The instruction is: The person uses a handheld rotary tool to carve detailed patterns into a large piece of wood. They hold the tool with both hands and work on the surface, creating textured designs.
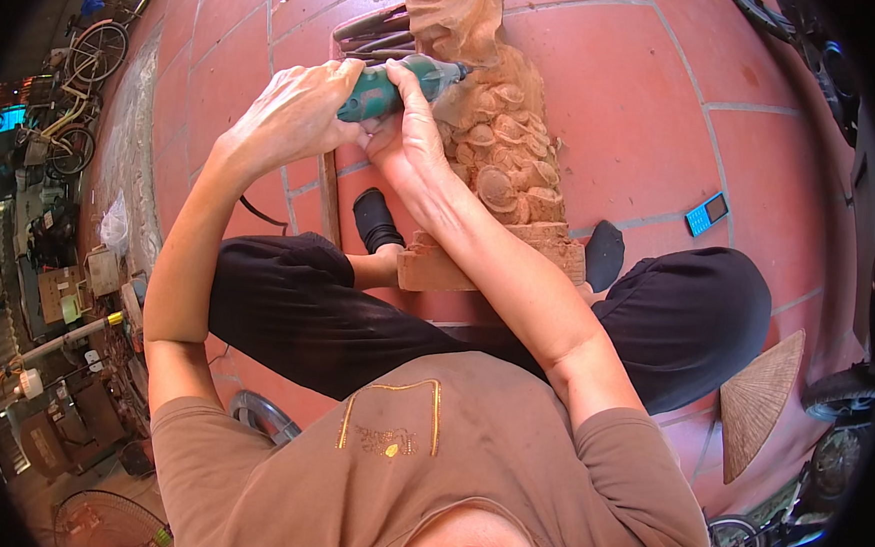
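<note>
The left hand (302,107) and right hand (406,143) wrap snugly around a green rotary tool (372,95). A carved wooden sculpture (504,142) lies just right of them.

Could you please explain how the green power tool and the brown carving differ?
Size: the green power tool is smaller than the brown carving.
Surface: the tool's casing looks mostly smooth; the carving has bumpy relief.
Support: the left hand and right hand hold the tool, whereas the carving rests on the tiled floor.
Both are elongated.
</note>
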The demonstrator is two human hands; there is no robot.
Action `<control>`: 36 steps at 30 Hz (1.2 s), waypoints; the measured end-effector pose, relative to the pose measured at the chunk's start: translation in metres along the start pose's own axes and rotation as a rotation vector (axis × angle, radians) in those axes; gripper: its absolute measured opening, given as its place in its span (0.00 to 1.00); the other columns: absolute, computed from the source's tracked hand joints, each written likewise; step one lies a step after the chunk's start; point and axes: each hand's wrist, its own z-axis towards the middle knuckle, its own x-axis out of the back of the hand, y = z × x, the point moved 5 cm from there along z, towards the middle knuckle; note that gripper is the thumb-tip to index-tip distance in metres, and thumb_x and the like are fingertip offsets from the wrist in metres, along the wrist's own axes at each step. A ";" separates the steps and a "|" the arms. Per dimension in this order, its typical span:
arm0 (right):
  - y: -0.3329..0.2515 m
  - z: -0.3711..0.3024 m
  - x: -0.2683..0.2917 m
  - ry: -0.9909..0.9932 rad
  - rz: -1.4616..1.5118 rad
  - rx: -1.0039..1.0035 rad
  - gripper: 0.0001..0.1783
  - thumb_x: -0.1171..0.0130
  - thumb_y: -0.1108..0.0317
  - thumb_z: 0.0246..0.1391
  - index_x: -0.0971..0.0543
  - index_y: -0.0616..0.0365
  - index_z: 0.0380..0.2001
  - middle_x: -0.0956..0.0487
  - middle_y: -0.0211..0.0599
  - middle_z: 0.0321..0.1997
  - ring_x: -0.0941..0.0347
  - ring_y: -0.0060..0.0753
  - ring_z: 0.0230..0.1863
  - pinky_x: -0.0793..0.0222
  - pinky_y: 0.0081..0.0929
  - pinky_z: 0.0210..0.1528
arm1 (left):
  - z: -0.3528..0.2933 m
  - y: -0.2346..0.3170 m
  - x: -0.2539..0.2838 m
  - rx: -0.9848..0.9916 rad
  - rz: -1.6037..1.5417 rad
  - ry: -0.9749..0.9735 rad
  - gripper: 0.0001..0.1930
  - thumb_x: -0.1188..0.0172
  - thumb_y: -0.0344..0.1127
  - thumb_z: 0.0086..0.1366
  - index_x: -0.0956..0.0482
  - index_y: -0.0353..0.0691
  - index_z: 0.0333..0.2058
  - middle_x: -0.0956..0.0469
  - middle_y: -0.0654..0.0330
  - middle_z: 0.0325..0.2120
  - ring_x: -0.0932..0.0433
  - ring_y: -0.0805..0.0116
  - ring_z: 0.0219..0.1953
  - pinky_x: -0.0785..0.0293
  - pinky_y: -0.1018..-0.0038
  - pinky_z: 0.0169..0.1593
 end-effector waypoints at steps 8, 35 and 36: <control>-0.002 -0.001 -0.005 -0.025 -0.007 -0.005 0.20 0.29 0.52 0.54 0.23 0.44 0.46 0.19 0.23 0.44 0.23 0.26 0.46 0.26 0.38 0.53 | -0.001 0.004 0.009 0.004 0.020 0.042 0.28 0.35 0.36 0.53 0.27 0.30 0.53 0.18 0.40 0.41 0.18 0.43 0.43 0.22 0.56 0.46; 0.003 -0.010 -0.005 -0.026 0.077 -0.015 0.22 0.32 0.52 0.56 0.24 0.46 0.49 0.19 0.27 0.47 0.22 0.30 0.49 0.25 0.39 0.55 | 0.002 0.011 0.020 -0.049 0.017 -0.005 0.26 0.33 0.36 0.53 0.24 0.31 0.51 0.18 0.42 0.39 0.18 0.42 0.43 0.23 0.54 0.47; 0.003 -0.011 -0.006 -0.023 0.089 -0.018 0.21 0.32 0.52 0.56 0.24 0.46 0.49 0.19 0.27 0.47 0.22 0.30 0.50 0.26 0.39 0.56 | 0.001 0.011 0.021 -0.036 0.014 -0.015 0.26 0.33 0.35 0.53 0.24 0.32 0.50 0.18 0.42 0.39 0.18 0.42 0.44 0.23 0.54 0.47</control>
